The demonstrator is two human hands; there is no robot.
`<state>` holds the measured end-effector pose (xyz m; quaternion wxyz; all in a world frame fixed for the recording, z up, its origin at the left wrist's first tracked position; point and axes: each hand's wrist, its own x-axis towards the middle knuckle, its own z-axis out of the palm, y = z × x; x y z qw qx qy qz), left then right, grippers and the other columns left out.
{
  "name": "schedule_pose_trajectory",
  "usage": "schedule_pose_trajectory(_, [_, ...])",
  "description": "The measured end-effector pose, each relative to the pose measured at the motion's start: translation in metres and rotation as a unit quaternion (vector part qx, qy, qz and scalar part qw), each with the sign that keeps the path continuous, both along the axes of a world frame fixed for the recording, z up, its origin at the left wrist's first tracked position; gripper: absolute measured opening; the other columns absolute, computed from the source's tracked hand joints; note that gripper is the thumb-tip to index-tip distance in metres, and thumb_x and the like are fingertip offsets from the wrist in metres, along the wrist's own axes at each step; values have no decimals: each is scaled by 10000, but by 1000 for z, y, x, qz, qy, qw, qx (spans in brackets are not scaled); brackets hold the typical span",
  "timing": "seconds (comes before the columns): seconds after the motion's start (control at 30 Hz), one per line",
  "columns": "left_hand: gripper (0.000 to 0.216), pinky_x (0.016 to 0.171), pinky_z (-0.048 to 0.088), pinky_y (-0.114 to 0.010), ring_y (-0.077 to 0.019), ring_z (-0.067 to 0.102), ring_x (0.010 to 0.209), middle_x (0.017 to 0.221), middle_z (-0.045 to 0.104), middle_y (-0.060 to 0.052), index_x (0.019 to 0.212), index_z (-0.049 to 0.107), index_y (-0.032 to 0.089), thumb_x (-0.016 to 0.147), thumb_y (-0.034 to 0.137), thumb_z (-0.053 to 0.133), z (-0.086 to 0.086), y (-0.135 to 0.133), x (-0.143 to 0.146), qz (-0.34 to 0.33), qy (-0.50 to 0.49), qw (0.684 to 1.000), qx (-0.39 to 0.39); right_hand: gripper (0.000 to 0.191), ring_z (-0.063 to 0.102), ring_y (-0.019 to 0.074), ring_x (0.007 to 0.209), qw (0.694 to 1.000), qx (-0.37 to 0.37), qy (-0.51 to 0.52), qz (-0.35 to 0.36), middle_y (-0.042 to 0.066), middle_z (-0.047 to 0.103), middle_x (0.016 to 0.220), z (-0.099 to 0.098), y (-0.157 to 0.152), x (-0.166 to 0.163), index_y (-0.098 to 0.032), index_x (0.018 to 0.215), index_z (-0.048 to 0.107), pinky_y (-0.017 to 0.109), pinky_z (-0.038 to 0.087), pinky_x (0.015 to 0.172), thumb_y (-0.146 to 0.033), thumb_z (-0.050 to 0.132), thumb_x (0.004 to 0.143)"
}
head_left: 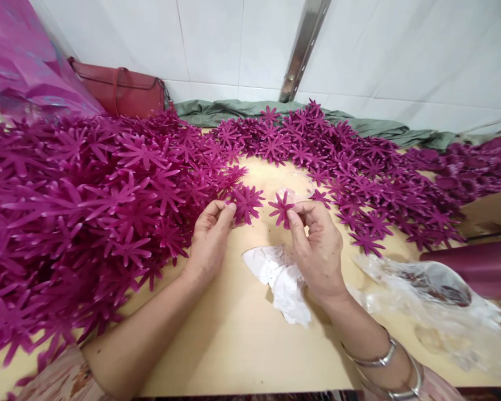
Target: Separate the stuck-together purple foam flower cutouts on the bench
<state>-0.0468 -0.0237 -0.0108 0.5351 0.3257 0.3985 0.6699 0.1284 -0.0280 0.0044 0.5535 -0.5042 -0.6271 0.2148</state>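
Note:
Between thumb and fingers, my left hand [211, 236] pinches a magenta artificial flower [247, 204] that seems to be made of stacked star-shaped petal layers. A single star-shaped petal piece [280, 209] is gripped by its right edge in my right hand [317, 245]. The two pieces are held apart, a short gap between them, above the table [229, 334]. Left of my hands rises a large heap of the same magenta petal pieces [108, 195]. Another pile of magenta petal pieces [359, 167] curves along the back and right. Crumpled white tissue [290, 292] lies below my right hand.
A clear round dish [296, 185] sits behind my hands. At right are a clear plastic bag [434, 301] with dark contents and a dark magenta roll [476, 267]. A red handbag [121, 89] and green cloth [217, 113] line the tiled wall [217, 44].

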Motion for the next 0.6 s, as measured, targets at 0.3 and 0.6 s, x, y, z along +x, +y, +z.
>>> schedule_pose_trajectory(0.3, [295, 669, 394, -192, -88, 418, 660, 706, 460, 51, 780, 570, 195, 847, 377, 791, -2, 0, 0, 10, 9, 1000, 12, 66, 566, 148, 815, 984, -65, 147, 78, -11, 589, 848, 7, 1, -5, -230, 951, 626, 296, 473, 783, -291, 648, 961])
schedule_pose_trajectory(0.6, [328, 648, 359, -198, -93, 377, 660, 712, 443, 48, 771, 563, 190, 851, 413, 789, -2, 1, -3, 69, 28, 997, 28, 115, 614, 162, 849, 991, -29, 118, 54, -2, 663, 902, 4, 0, -7, -242, 1007, 661, 344, 496, 847, -230, 703, 901])
